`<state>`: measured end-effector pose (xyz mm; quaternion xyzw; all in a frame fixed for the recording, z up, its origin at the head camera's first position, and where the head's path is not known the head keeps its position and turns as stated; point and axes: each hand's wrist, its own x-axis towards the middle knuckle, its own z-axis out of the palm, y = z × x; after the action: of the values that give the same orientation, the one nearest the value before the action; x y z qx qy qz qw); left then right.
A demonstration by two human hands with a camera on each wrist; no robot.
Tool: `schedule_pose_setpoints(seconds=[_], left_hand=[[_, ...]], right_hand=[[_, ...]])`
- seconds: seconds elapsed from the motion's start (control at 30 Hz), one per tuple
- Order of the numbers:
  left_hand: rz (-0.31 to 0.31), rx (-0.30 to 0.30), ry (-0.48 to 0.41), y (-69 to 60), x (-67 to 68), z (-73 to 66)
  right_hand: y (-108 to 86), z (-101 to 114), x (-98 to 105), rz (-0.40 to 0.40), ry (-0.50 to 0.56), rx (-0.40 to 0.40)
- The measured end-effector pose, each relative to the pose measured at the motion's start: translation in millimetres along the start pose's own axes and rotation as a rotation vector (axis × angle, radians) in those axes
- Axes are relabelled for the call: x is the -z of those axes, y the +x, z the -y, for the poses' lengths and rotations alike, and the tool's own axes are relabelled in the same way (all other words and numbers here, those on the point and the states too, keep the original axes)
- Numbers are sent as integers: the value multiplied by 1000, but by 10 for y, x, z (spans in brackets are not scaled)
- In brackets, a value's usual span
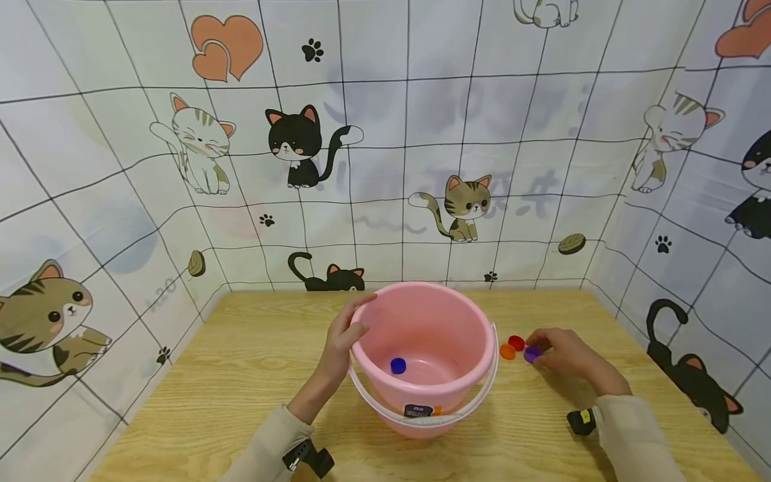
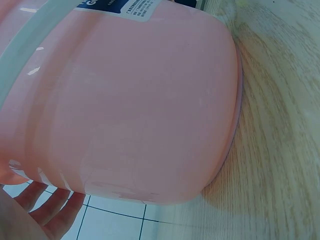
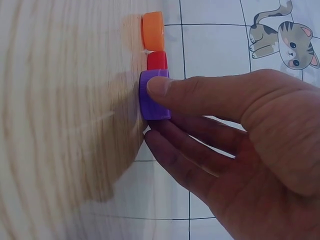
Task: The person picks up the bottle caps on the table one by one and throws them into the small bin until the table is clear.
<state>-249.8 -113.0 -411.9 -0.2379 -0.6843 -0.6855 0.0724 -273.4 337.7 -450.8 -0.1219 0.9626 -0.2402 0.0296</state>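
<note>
A pink bucket (image 1: pixel 421 301) with a white handle stands on the table, and a blue bottle cap (image 1: pixel 397 365) lies inside it. My left hand (image 1: pixel 342 338) grips the bucket's rim at the left, thumb toward the inside. In the left wrist view several fingertips (image 2: pixel 65 210) press the bucket's outer wall. To the right of the bucket, my right hand (image 1: pixel 560 351) pinches a purple bottle cap (image 3: pixel 152 95) with its thumb, at the table surface. A red cap (image 1: pixel 516 343) and an orange cap (image 1: pixel 508 351) lie close beside the purple one.
The wooden table (image 1: pixel 271 375) reaches back to a wall cloth (image 1: pixel 379 167) printed with cats and a grid. More of that cloth hangs at both sides. The bucket's white handle (image 1: pixel 421 422) hangs down at the front. Each wrist carries a small black camera (image 1: pixel 581 422).
</note>
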Motion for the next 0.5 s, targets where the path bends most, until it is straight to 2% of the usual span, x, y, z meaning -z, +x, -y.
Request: schedule_pose_setpoints(seconds=[0.2,0.5], left_hand=[[10,2,-4,-1,0,-16],[2,4,10,-1,7,0]], right_hand=[[14,-18,15,-5,-7,-19],[-29,-7,50,-4,2,23]])
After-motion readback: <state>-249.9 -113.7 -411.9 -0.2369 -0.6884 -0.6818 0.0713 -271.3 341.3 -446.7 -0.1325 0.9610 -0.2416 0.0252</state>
